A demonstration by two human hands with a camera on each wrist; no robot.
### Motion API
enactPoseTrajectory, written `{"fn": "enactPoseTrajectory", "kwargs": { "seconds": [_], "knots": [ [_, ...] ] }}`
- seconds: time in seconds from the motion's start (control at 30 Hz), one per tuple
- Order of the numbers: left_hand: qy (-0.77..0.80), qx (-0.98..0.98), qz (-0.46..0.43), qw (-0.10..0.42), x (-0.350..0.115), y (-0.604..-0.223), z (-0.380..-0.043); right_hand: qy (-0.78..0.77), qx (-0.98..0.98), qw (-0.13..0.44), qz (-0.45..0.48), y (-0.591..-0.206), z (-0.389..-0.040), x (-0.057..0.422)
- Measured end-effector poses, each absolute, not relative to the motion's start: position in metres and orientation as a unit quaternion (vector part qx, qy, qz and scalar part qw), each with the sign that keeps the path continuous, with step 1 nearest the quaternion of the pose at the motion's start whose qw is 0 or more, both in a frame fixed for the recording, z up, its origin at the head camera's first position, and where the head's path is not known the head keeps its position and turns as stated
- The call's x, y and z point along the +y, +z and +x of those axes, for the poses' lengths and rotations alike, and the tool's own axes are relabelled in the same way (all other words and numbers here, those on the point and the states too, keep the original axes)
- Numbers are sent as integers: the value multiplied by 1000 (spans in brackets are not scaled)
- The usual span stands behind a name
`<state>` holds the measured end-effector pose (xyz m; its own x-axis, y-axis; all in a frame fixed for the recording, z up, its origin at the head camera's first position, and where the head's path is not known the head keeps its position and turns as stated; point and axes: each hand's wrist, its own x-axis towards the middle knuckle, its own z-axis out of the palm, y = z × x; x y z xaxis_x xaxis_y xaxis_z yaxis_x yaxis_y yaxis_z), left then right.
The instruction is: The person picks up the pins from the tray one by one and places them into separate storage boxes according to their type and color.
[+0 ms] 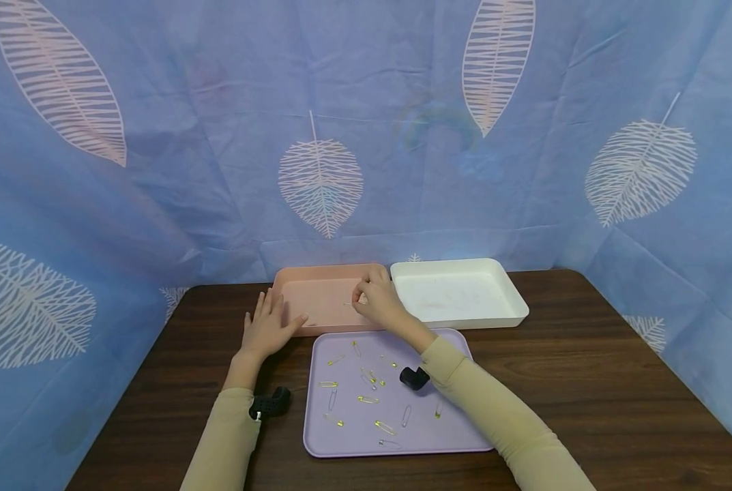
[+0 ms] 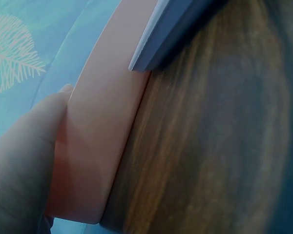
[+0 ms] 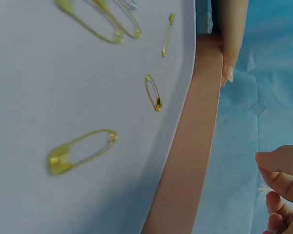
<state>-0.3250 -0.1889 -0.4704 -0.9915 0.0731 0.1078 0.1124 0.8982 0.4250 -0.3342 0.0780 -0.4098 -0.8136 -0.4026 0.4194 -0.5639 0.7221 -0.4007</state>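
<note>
While the left hand [image 1: 269,332], fingers spread, touches the pink tray [image 1: 316,300], the right hand [image 1: 379,300] curls over it, its grip unclear, beyond safety pins [image 1: 368,399] on a lilac tray [image 1: 353,443].

In the head view, the curtain [image 1: 402,204] behind the fingers [image 1: 373,275] is softly, evenly lit. In the left wrist view, the table [image 2: 210,146] right of the thumb [image 2: 24,146] is dimmed and blurred. In the right wrist view, the pin [image 3: 60,160] left of the fingers is slightly blurred.

Left hand [image 1: 269,332]: fingers spread, thumb out; right hand [image 1: 378,298]: fingers curled toward thumb.
</note>
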Motion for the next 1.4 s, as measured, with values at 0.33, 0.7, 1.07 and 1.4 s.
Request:
{"fn": "enactPoseTrajectory", "kwargs": {
  "seconds": [0.33,0.7,1.07,1.4],
  "knots": [
    [-226,-972,-47,44,-190,-471,-326,238,-916,126,299,-408,-305,83],
    [-227,-971,-53,46,-190,-473,-327,221,-901,109,358,-416,-282,79],
    [-224,-973,-46,44,-190,-470,-326,197,-870,34,451,-423,-274,70],
    [-219,-974,-48,40,-191,-472,-327,169,-842,-67,508,-434,-274,64]
  ]
}}
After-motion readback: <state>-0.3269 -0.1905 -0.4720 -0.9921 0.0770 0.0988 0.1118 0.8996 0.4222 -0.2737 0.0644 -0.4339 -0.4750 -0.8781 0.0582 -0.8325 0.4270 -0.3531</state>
